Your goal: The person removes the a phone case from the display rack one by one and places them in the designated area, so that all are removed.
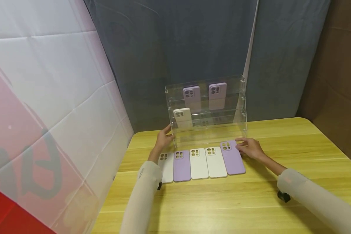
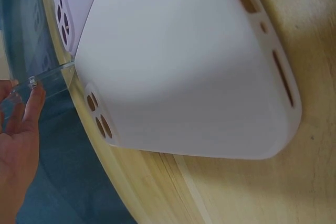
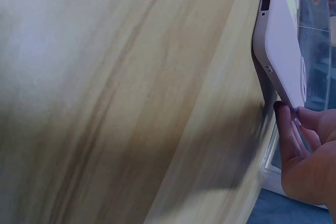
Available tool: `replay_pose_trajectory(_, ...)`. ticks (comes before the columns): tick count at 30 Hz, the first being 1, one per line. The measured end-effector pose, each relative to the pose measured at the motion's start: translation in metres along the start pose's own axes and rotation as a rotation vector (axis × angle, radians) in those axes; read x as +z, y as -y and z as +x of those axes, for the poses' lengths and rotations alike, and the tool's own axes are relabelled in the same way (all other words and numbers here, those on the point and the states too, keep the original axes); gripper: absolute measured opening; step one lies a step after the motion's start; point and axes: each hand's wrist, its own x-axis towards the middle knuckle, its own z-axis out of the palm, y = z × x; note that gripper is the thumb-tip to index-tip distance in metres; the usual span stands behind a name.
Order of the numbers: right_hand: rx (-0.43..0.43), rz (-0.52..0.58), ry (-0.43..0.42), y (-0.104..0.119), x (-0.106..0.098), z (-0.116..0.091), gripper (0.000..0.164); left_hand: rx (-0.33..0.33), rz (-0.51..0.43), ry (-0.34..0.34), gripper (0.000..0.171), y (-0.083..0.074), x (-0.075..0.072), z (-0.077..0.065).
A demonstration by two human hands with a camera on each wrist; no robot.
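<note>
My left hand (image 1: 162, 140) grips the left side panel of a clear acrylic display stand (image 1: 204, 113). In the left wrist view, the fingers (image 2: 32, 107) touch the panel's edge. My right hand (image 1: 251, 149) pinches a purple phone case (image 1: 233, 161) by its upper right corner. The right wrist view shows that case (image 3: 281, 51) tilted, its pinched corner raised off the wood. To its left lie two white phone cases (image 1: 199, 165), a purple phone case (image 1: 182, 167) and another white phone case (image 1: 167, 169), side by side, camera cutouts toward the stand.
On the stand's upper part lean two purple cases (image 1: 192, 97), and a white case (image 1: 183, 118) leans lower left. The yellow wood table (image 1: 207, 204) has a grey curtain (image 1: 193, 42) behind it and a white printed sheet (image 1: 61, 97) at left.
</note>
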Motion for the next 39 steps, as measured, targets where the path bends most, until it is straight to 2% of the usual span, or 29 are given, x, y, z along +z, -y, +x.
replay_pose_trajectory(11, 0.024, 0.025, 0.012, -0.003, 0.0, -0.005, 0.036, 0.011, -0.008, 0.006, 0.074, -0.004, 0.003, -0.003)
replay_pose_trajectory(12, 0.025, 0.032, 0.015, -0.003, 0.0, -0.005, 0.036, 0.008, -0.007, 0.011, 0.074, -0.009, 0.002, -0.006)
replay_pose_trajectory(18, 0.043, 0.055, 0.031, -0.004, 0.0, -0.006, 0.038, 0.003, -0.005, 0.007, 0.074, -0.009, 0.003, -0.006)
replay_pose_trajectory(19, 0.043, 0.044, 0.031, -0.004, 0.0, -0.006, 0.038, 0.007, -0.002, 0.0, 0.075, -0.004, 0.003, -0.004)
replay_pose_trajectory(24, 0.019, -0.004, 0.027, -0.003, -0.002, -0.007, 0.04, 0.008, 0.005, 0.001, 0.075, -0.005, 0.002, -0.004)
replay_pose_trajectory(33, -0.012, 0.038, 0.035, -0.003, -0.003, -0.01, 0.04, -0.006, 0.005, -0.005, 0.074, -0.004, 0.002, -0.003)
replay_pose_trajectory(39, -0.035, 0.022, 0.043, -0.002, -0.003, -0.013, 0.04, -0.016, 0.019, -0.01, 0.074, -0.001, 0.001, -0.002)
